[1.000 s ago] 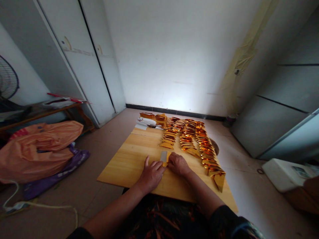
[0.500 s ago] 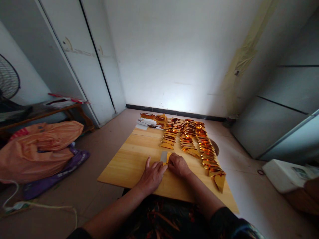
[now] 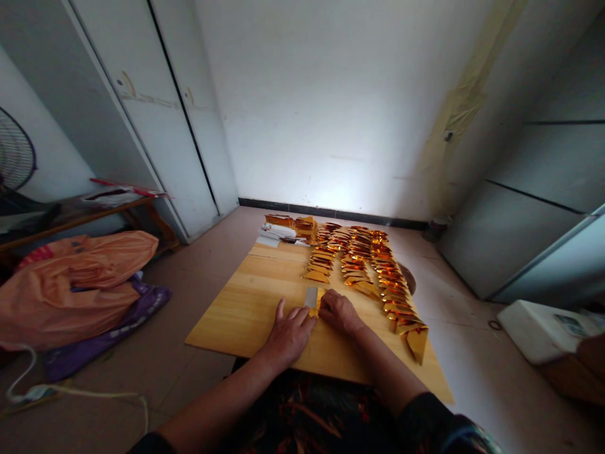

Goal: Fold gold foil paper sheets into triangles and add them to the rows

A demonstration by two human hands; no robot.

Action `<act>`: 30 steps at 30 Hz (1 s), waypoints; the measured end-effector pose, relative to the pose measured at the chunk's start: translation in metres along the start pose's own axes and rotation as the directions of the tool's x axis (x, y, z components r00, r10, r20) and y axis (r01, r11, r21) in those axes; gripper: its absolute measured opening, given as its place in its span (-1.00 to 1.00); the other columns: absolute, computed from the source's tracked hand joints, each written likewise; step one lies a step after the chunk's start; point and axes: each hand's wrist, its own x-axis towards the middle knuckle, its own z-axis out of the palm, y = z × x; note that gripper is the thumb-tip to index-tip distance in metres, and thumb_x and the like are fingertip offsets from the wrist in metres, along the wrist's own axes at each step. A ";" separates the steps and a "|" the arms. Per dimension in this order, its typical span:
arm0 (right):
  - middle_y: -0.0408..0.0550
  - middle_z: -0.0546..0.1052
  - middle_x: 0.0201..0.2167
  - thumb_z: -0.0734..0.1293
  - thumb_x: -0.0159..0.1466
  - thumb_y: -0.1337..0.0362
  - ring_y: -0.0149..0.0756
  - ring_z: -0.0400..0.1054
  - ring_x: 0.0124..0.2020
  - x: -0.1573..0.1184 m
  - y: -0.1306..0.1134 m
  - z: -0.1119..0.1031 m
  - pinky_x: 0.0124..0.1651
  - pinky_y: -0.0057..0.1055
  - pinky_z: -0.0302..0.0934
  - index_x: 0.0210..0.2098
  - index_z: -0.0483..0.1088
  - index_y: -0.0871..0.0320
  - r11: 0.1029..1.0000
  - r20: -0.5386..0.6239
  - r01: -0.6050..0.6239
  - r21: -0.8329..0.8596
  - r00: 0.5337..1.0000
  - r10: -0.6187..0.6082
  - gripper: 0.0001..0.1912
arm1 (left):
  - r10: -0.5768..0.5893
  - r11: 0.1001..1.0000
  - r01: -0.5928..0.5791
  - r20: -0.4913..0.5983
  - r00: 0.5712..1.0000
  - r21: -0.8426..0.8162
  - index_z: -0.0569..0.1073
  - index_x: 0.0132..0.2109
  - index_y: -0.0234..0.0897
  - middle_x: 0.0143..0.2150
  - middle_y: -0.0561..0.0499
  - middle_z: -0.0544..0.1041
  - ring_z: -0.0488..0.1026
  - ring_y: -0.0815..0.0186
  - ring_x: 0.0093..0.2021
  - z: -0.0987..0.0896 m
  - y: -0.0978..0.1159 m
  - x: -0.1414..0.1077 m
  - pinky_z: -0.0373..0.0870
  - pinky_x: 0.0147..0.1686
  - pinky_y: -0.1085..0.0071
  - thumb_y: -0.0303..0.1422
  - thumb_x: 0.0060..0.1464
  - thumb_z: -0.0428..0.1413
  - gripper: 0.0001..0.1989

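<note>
A small sheet of gold foil paper (image 3: 311,296), partly folded, lies on the wooden board with its grey backing facing up on the left and a gold strip along the right. At its lower edge, the fingertips of my left hand (image 3: 288,335) press on the paper, one outer finger raised. My right hand (image 3: 339,311) is curled closed at the sheet's right edge, its fingertips on the gold strip. The exact grip of both thumbs is hard to make out. Rows of folded gold foil pieces (image 3: 394,287) stand beyond and to the right of my hands.
The wooden board (image 3: 231,309) spans the space before me. At its far left are stacked foil papers (image 3: 306,228) and a white wrapper (image 3: 278,231). An orange bag (image 3: 94,271) and a cable (image 3: 94,392) lie on the floor left. A white box (image 3: 543,331) stands right.
My fingers have shifted slightly at the paper's lower edge, showing more of the gold there. The left hand has drawn back a little; the rows of folded pieces stay put.
</note>
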 end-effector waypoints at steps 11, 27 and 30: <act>-0.12 0.43 -0.35 0.28 0.11 0.51 -0.39 0.33 -0.32 0.005 0.021 0.011 -0.23 -0.51 0.20 -0.40 0.41 0.14 0.978 -0.067 0.064 0.200 0.996 -0.052 -0.84 | -0.095 0.995 0.098 0.103 0.990 -0.020 0.44 -0.04 -0.11 0.03 -0.03 0.49 0.39 0.19 0.03 -0.007 0.009 0.004 -0.10 0.23 -0.22 -0.45 0.17 0.01 -0.76; -0.09 0.46 -0.30 0.30 0.15 0.49 -0.37 0.31 -0.29 -0.001 0.011 0.005 -0.22 -0.47 0.15 -0.38 0.43 0.15 0.995 -0.089 0.085 0.053 0.993 -0.080 -0.86 | -0.106 0.993 0.108 0.051 0.993 -0.043 0.48 -0.15 -0.12 -0.03 0.01 0.51 0.38 0.19 -0.02 -0.009 0.011 0.008 -0.15 0.22 -0.22 -0.38 0.13 0.09 -0.85; -0.04 0.50 -0.20 0.31 0.24 0.35 -0.23 0.28 -0.12 -0.009 0.000 0.002 -0.12 -0.34 0.08 -0.32 0.45 0.12 0.986 -0.154 0.116 -0.123 0.979 -0.134 -0.93 | -0.103 0.994 0.104 0.024 0.994 -0.042 0.49 -0.24 -0.14 -0.12 0.04 0.53 0.39 0.22 -0.07 -0.007 0.004 0.010 -0.14 0.22 -0.18 -0.37 0.13 0.09 -0.92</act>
